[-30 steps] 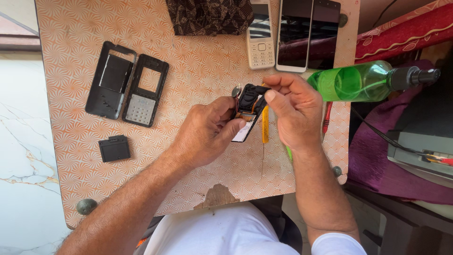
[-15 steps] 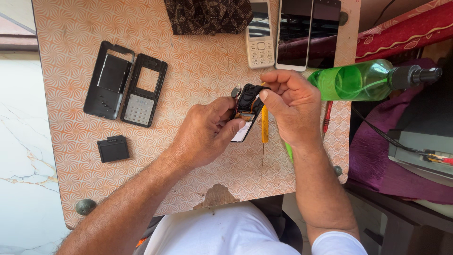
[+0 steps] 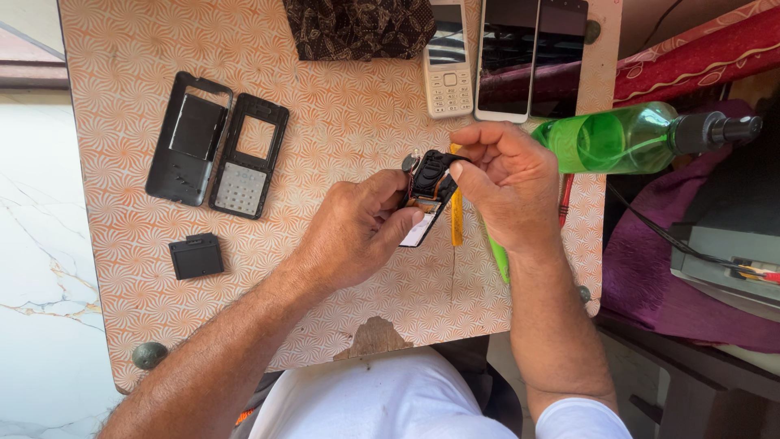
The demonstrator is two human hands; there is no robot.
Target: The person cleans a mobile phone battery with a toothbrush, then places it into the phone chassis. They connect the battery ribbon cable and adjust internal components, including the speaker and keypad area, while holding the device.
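Head view: left hand [image 3: 357, 232] and right hand [image 3: 508, 183] both pinch phone board [image 3: 428, 195] above table [image 3: 341, 122]. Risk: slip from fingertip grip, drop; over-prying could snap board.

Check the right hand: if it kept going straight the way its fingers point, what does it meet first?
The right hand points left, fingertips already on the small phone board. Beyond that, it would likely meet the left hand holding the board's other side. Depth looks matched, though one view can't confirm.

Two hands [image 3: 357, 232] [image 3: 508, 191], one phone board [image 3: 428, 189], two black covers [image 3: 188, 136] [image 3: 249, 154], one battery [image 3: 196, 256], one keypad phone [image 3: 448, 69], two smartphones [image 3: 504, 61] [image 3: 557, 57], one green bottle [image 3: 626, 138], one cloth [image 3: 357, 28].
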